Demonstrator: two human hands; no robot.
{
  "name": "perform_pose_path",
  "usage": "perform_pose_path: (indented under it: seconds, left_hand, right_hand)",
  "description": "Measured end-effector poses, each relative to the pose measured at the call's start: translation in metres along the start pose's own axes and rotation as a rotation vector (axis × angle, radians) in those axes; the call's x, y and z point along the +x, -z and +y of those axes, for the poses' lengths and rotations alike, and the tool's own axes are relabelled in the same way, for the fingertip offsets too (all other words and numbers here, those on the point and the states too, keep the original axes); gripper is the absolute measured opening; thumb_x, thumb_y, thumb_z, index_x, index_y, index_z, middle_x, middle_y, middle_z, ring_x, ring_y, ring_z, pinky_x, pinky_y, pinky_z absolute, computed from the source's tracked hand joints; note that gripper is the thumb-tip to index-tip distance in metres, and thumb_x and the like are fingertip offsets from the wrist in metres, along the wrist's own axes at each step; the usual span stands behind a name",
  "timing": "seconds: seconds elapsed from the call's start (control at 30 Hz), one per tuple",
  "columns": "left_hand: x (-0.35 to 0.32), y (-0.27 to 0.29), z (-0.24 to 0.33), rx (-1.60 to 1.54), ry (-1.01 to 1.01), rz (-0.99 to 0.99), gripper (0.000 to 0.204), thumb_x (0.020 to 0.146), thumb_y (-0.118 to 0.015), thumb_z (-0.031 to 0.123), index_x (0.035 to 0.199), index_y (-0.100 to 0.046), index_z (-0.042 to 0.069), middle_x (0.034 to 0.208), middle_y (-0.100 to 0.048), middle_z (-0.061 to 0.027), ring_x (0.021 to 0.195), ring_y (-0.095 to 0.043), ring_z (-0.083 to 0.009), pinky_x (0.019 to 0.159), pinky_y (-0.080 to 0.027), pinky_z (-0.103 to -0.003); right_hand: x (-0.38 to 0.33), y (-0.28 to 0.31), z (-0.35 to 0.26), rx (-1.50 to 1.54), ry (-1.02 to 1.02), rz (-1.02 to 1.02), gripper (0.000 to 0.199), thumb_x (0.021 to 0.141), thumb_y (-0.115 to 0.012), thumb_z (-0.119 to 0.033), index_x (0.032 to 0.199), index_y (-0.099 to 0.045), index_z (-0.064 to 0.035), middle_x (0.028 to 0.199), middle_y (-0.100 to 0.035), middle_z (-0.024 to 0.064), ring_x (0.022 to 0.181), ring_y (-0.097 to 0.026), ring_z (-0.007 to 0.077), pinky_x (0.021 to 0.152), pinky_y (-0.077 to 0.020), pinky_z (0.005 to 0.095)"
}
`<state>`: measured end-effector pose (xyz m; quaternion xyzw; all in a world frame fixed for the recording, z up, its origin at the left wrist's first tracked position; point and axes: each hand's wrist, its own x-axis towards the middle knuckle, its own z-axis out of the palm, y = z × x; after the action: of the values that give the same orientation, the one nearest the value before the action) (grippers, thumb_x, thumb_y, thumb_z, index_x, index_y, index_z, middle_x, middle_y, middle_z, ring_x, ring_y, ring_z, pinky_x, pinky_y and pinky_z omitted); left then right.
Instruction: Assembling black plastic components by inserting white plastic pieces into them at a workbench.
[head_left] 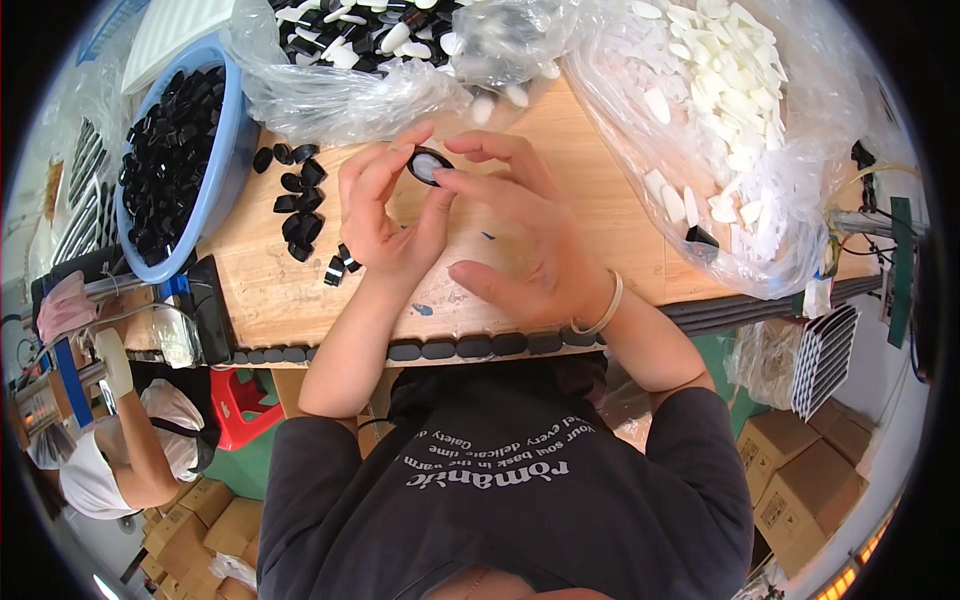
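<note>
My left hand (385, 215) and my right hand (525, 245) meet over the wooden table (600, 180). Together they pinch a small black oval ring with a white insert (430, 166), held just above the table top. The fingertips of both hands press on its rim. A pale bracelet circles my right wrist. A few loose black pieces (298, 200) lie on the wood just left of my left hand.
A blue basin of black pieces (175, 160) stands at the left. A clear bag of white oval pieces (740, 120) fills the right. Another bag of mixed black and white pieces (370, 50) lies at the back. Black ovals (440, 349) line the near edge. Another person (120, 440) works lower left.
</note>
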<state>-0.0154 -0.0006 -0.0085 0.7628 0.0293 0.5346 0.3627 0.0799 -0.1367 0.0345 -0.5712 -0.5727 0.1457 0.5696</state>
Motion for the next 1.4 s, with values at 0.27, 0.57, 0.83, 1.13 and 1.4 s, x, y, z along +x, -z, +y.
perform_pose_path:
  seconds: [0.27, 0.57, 0.83, 1.13, 1.4]
  left_hand:
    - [-0.001, -0.002, 0.003, 0.036, 0.013, -0.021, 0.046, 0.069, -0.076, -0.004, 0.11, -0.057, -0.002, 0.11, -0.062, -0.014, 0.098, -0.061, -0.0274, 0.083, -0.051, -0.032]
    - [0.004, -0.001, 0.006, 0.31, -0.104, -0.154, 0.044, 0.065, -0.074, -0.001, 0.106, -0.06, 0.001, 0.107, -0.068, -0.0107, 0.093, -0.056, -0.0273, 0.083, -0.043, -0.034]
    - [0.002, -0.003, 0.004, 0.289, -0.08, -0.1, 0.045, 0.064, -0.074, -0.005, 0.106, -0.06, -0.001, 0.105, -0.069, -0.0115, 0.092, -0.056, -0.0267, 0.08, -0.046, -0.032]
    - [-0.002, -0.002, -0.003, 0.222, -0.017, -0.032, 0.045, 0.066, -0.077, -0.001, 0.107, -0.059, -0.002, 0.1, -0.07, -0.0116, 0.092, -0.055, -0.0244, 0.079, -0.049, -0.031]
    - [0.001, -0.003, -0.004, 0.273, -0.089, -0.065, 0.044, 0.063, -0.075, -0.004, 0.105, -0.061, -0.003, 0.1, -0.07, -0.0117, 0.09, -0.056, -0.0243, 0.079, -0.049, -0.031]
  right_hand:
    - [0.006, 0.008, 0.004, -0.039, 0.071, 0.129, 0.037, 0.073, -0.071, -0.011, 0.109, -0.064, -0.003, 0.127, -0.048, 0.0189, 0.111, -0.052, 0.0284, 0.092, -0.0433, 0.0369]
    - [0.007, 0.004, 0.016, -0.372, 0.181, 0.256, 0.024, 0.072, -0.072, -0.001, 0.095, -0.069, -0.0049, 0.119, -0.057, 0.0142, 0.101, -0.057, 0.0256, 0.076, -0.048, 0.0324]
    - [0.001, -0.008, 0.012, 0.131, -0.226, 0.212, 0.027, 0.074, -0.07, -0.001, 0.1, -0.069, -0.0039, 0.123, -0.055, 0.013, 0.107, -0.055, 0.0246, 0.091, -0.0457, 0.0326]
    - [-0.005, -0.012, 0.005, -0.076, -0.08, 0.095, 0.054, 0.072, -0.073, -0.01, 0.122, -0.056, -0.0051, 0.134, -0.044, 0.0162, 0.125, -0.04, 0.033, 0.104, -0.0336, 0.0428]
    - [-0.004, -0.023, -0.002, -0.422, -0.01, 0.104, 0.062, 0.071, -0.074, -0.016, 0.125, -0.049, -0.0005, 0.137, -0.04, 0.0188, 0.121, -0.039, 0.0401, 0.101, -0.0342, 0.0454]
